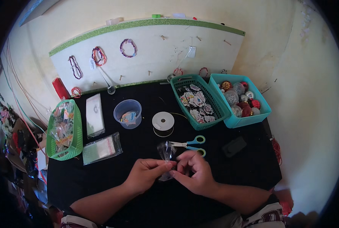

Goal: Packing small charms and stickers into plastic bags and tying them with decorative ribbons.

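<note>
My left hand (146, 172) pinches a small clear plastic bag (167, 151) at its gathered middle, between thumb and fingers. The bag's upper part flares above the fingertips, and its lower end shows beneath them. Against the bag's right side is my right hand (198, 172), its fingers curled and partly blurred. Whether those fingers grip anything is hidden. Just beyond the bag lie scissors (196, 144) with blue and green handles, blades partly behind the bag. Behind them stands a white-topped spool (163, 121) of dark, thin ribbon or cord.
Around the black-covered table (101, 179) are a green basket (79, 136) of bagged items, plastic sleeve packs (95, 114), a clear tub (127, 104), a teal basket (220, 114) of cutouts, a turquoise bin (247, 122) of baubles and a dark object (234, 146). Bracelets hang on a white board (146, 57).
</note>
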A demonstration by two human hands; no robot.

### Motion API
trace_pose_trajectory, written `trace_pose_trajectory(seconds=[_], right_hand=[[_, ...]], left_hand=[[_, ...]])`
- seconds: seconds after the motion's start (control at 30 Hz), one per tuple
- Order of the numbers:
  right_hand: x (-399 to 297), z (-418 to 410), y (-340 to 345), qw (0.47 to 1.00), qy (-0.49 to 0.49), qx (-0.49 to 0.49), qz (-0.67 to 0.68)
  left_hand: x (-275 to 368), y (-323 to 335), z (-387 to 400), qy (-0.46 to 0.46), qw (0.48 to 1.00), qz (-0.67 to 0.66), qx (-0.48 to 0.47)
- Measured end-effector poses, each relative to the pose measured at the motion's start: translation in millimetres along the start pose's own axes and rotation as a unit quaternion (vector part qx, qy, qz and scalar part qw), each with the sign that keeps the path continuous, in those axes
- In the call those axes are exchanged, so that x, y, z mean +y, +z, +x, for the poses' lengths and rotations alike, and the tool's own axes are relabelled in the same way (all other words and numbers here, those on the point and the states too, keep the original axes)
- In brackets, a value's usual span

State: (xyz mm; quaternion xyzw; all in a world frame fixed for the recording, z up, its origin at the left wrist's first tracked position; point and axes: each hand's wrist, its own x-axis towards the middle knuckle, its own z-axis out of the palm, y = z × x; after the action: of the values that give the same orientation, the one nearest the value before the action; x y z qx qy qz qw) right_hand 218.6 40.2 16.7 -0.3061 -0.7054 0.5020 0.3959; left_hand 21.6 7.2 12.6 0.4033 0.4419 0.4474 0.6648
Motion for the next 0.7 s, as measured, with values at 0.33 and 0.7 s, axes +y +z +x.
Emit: trace_pose_trajectory(seconds=[0.33,0.7], right_hand=[[3,23,-30,0.979,-0.109,0.125,-0.122],[-7,79,-35,0.77,-0.277,0.127,-0.561]], left_hand=[[3,-5,-3,0.023,0.999,-0.001,0.039],[-9,-13,2,0.121,0.989,0.034,0.083]])
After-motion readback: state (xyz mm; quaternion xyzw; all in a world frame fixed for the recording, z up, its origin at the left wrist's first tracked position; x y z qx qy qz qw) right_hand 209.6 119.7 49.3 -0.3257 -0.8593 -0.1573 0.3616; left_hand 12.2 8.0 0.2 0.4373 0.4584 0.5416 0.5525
